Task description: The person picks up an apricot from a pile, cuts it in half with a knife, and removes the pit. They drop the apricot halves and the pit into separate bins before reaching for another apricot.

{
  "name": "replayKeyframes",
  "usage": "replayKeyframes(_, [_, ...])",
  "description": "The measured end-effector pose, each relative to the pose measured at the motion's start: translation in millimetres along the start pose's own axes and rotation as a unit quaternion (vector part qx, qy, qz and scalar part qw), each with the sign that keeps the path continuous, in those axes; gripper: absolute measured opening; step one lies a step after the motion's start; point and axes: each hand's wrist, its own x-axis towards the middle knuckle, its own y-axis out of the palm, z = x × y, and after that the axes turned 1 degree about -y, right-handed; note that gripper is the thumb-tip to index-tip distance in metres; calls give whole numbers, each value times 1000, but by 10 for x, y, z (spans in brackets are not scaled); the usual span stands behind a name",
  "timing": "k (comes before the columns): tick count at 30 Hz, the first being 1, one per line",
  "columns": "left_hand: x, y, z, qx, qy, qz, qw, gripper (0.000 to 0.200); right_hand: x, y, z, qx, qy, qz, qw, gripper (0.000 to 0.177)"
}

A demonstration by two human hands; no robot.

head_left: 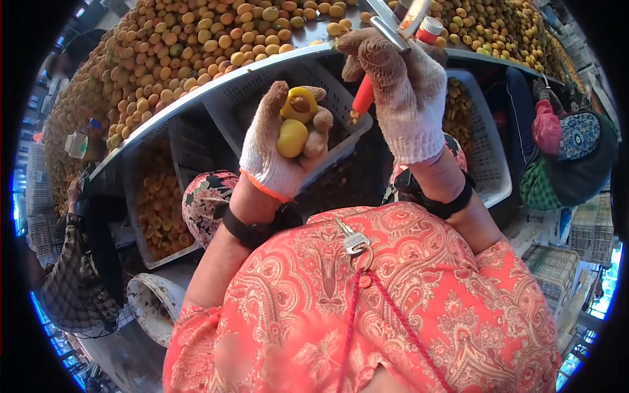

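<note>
My left hand (pixel 288 134), in a white and brown work glove, holds a split yellow apricot (pixel 293 121) with its fingers curled round it. The upper half shows a brown pit; the other half sits just below it. My right hand (pixel 406 95), gloved too, is closed round a tool with a red handle (pixel 363 95) and a metal part (pixel 390 33) at its top. The red end points down, to the right of the apricot and apart from it. Both hands are above crates, at the near edge of a table heaped with apricots (pixel 216 42).
Crates of apricot pieces stand below the table, one at left (pixel 160 216) and one at right (pixel 488 144). A red bottle with a white cap (pixel 430 27) is on the table. A dirty white bucket (pixel 154 304) stands lower left. Co-workers sit at left (pixel 78 275) and right (pixel 570 144).
</note>
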Motion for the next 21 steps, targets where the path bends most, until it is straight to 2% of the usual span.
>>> replayKeyframes(1, [10, -23, -6, -4, -4, 9, 1000, 53, 11, 23, 13, 0, -2, 1, 1000, 36])
replayKeyframes(3, [10, -21, -3, 3, -1, 2, 1000, 51, 25, 68, 57, 151, 21, -75, 985, 26])
replayKeyframes(6, [40, -61, -6, 9, -8, -10, 1000, 47, 39, 40, 204, 180, 62, -67, 979, 25])
replayKeyframes(10, [50, -48, -9, 5, -12, -37, 999, 43, 15, 66, 168, 97, 120, -31, 988, 24])
replayKeyframes(11, [49, -41, -15, 5, -11, -37, 999, 43, 19, 67, 146, 54, 98, -18, 994, 23])
replayKeyframes(18, [78, -49, 37, 30, 28, -92, 995, 42, 10, 12, 87, 44, 110, 68, 991, 17])
replayKeyframes(19, [91, -59, 47, 35, 32, -105, 993, 42, -9, 28, 54, 19, 67, 69, 995, 14])
replayKeyframes(21, [65, 6, 97, 59, 46, -141, 987, 41, -41, 32, 25, 41, 73, 63, 994, 15])
